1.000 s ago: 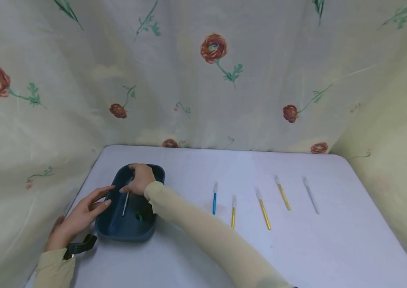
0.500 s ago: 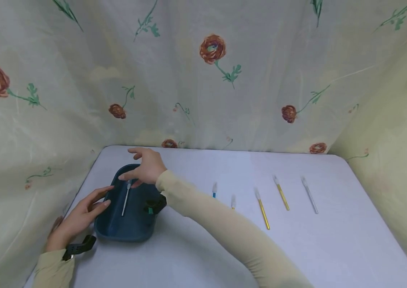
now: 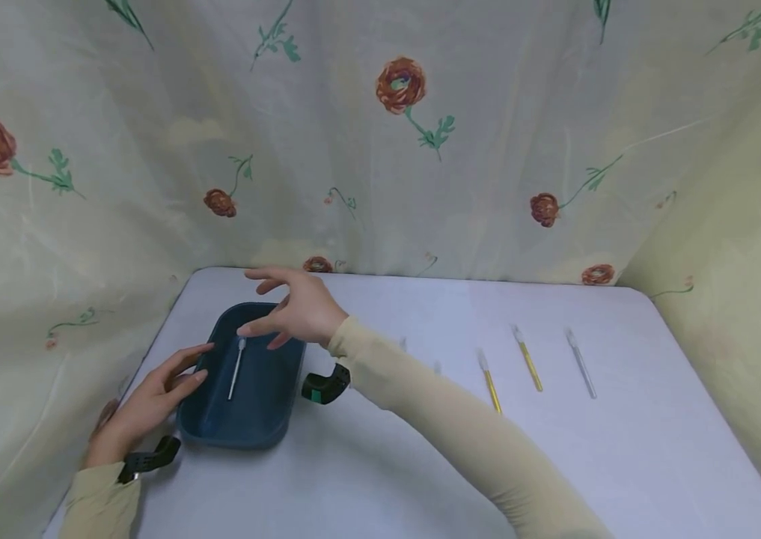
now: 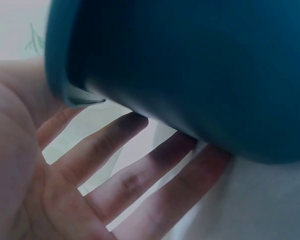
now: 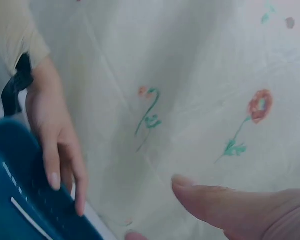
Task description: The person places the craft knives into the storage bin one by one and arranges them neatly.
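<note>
A dark blue tray [image 3: 266, 419] stands at the table's left. My left hand [image 3: 161, 389] holds its left rim; in the left wrist view, the fingers [image 4: 175, 185] touch the tray's outer wall while the thumb reaches over the rim. Inside the tray lies a slim silver pen-like tool [image 3: 236, 370] with a clear cap at its far end. My right hand [image 3: 302, 307] hovers above the tray's far right, fingers spread and nothing held. Its thumb [image 5: 215, 205] shows in the right wrist view. Whether the tool is a pen or a craft knife is unclear.
Right of the tray, similar capped tools lie on the white table [image 3: 622, 449]: gold ones [image 3: 528, 363] and a silver one [image 3: 581, 364]. The right sleeve [image 3: 454, 427] hides most of two others. A flowered curtain [image 3: 474, 150] rises behind the table.
My right hand has let go of the silver tool in the tray, risen and moved right, its fingers spreading. My left hand has stayed on the rim.
</note>
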Demonstrator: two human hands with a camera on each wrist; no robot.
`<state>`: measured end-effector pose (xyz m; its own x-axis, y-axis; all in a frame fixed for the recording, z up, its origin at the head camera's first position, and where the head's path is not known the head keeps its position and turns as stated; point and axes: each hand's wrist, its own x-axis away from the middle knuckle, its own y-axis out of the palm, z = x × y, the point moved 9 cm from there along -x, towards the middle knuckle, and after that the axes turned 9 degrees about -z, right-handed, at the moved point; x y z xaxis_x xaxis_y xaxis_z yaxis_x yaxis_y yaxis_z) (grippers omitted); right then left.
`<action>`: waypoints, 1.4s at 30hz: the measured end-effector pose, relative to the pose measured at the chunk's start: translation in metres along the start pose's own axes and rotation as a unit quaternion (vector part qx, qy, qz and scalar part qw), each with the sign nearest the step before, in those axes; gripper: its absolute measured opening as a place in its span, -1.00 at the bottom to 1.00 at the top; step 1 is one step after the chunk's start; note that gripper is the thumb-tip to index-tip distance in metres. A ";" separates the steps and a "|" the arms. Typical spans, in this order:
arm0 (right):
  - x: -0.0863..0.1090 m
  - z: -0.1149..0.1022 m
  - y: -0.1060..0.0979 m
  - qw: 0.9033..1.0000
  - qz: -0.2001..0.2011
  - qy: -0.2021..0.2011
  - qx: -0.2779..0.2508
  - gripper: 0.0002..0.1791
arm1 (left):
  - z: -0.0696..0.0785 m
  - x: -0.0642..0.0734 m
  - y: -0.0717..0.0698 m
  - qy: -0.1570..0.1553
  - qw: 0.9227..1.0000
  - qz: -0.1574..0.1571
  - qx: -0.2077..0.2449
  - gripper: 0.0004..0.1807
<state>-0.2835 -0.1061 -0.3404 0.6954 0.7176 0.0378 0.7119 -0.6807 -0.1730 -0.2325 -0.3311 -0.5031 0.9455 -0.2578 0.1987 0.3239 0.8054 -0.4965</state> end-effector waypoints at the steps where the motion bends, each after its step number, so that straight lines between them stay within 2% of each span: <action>1: 0.003 -0.002 0.000 1.000 -0.008 -0.003 0.000 -0.19 | 0.000 0.000 0.000 0.000 1.000 0.000 0.003 -0.30; 5: 0.013 -0.008 -0.003 0.999 -0.035 -0.018 0.007 -0.21 | -0.001 0.000 0.001 -0.009 1.000 -0.002 0.012 -0.31; 8: 0.021 -0.010 -0.009 0.999 -0.040 -0.026 0.018 -0.19 | 0.000 0.001 0.001 -0.012 1.000 -0.001 0.010 -0.32; 15: 0.042 -0.017 -0.033 0.998 -0.037 -0.038 0.038 -0.18 | 0.004 0.002 0.001 -0.003 1.000 0.001 0.001 -0.34; 24: 0.070 -0.021 -0.071 0.996 -0.014 -0.060 0.061 -0.25 | 0.006 0.002 0.002 -0.011 1.000 0.002 -0.008 -0.31; 37: 0.106 0.018 -0.110 0.996 0.047 -0.049 0.060 -0.22 | 0.005 0.006 0.003 -0.009 1.000 -0.005 0.002 -0.33; 42: 0.115 0.040 -0.121 0.996 0.063 -0.026 0.056 -0.24 | 0.006 0.005 0.002 -0.011 1.000 -0.002 -0.004 -0.32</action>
<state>-0.2940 0.0650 -0.3549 0.7709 0.6355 -0.0417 0.6010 -0.7476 -0.2827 -0.2276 -0.3273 -0.4985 0.9435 -0.2491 0.2185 0.3276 0.8001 -0.5024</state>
